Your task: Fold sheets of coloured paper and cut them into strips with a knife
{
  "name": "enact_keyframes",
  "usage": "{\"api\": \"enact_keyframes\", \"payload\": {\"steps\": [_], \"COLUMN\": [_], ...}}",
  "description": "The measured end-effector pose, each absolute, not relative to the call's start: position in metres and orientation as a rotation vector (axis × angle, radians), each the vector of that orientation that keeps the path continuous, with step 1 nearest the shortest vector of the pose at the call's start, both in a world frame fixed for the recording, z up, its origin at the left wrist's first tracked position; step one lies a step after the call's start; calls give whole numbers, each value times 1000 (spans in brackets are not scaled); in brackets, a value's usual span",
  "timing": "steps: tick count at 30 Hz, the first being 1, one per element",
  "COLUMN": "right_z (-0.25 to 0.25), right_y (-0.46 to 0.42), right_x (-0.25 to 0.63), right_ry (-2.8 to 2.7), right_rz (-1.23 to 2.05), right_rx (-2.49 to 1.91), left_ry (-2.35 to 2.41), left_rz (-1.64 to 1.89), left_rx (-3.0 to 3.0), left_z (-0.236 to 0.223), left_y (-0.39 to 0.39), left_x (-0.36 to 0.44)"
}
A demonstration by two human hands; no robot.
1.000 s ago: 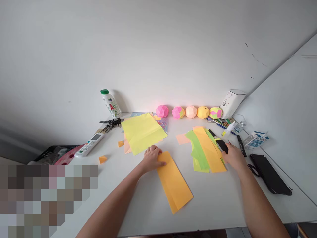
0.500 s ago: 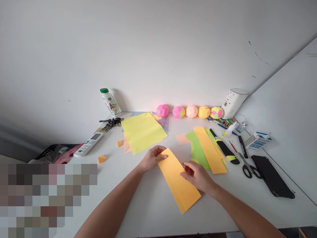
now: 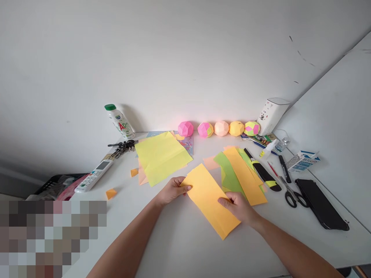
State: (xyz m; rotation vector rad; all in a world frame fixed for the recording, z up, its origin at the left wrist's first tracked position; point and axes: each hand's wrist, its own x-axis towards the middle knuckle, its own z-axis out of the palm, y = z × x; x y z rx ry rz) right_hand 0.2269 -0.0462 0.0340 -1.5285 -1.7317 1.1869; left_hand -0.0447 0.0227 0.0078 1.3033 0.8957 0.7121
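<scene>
Nearest the wearer, an orange sheet (image 3: 210, 199) slants over the white surface (image 3: 179, 243), held between both hands. Left hand (image 3: 171, 190) pinches its far left corner, thumb on top; right hand (image 3: 238, 206) grips the right-hand long edge, thumb on top, other fingers mostly hidden. A second edge shows along the sheet's left side; cannot tell whether this is one layer or more. Progress, as judged: this sheet is a plain long rectangle, faintly creased near its close end, not yet worked into any smaller form. Two small folded orange pieces (image 3: 111, 193) lie apart to the left and look finished as units. Scissors (image 3: 286, 186) and a cutter (image 3: 265, 175) lie at right, neither in hand. Beyond the right hand, overlapping orange strips (image 3: 246, 177) and green paper (image 3: 229, 169), loose; farther left, a broad yellow sheet (image 3: 164, 158), unshaped. Farthest, by the wall, five faceted balls (image 3: 221, 129) stand in a row, apparently complete.
</scene>
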Motion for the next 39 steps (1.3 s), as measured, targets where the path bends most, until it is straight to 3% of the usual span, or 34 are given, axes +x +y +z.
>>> {"api": "enact_keyframes", "payload": {"steps": [10,16,26,39], "right_z": [40,45,27,23], "right_y": [2,-10,-70,-40], "right_x": [298,279,192,225], "right_ry": [-1584,-1682,-2156,-2061], "right_rz": [550,177,526,462], "right_rx": [-1834,-1734,-1469,-1585], "left_ry": [886,897,948,1094], "left_rz": [675,607,551,531], "left_rx": [1303,1329,1354,1411], "left_z": [8,15,28,20], "left_y": [24,22,12,15], "left_x": [-46,-45,-44,-47]}}
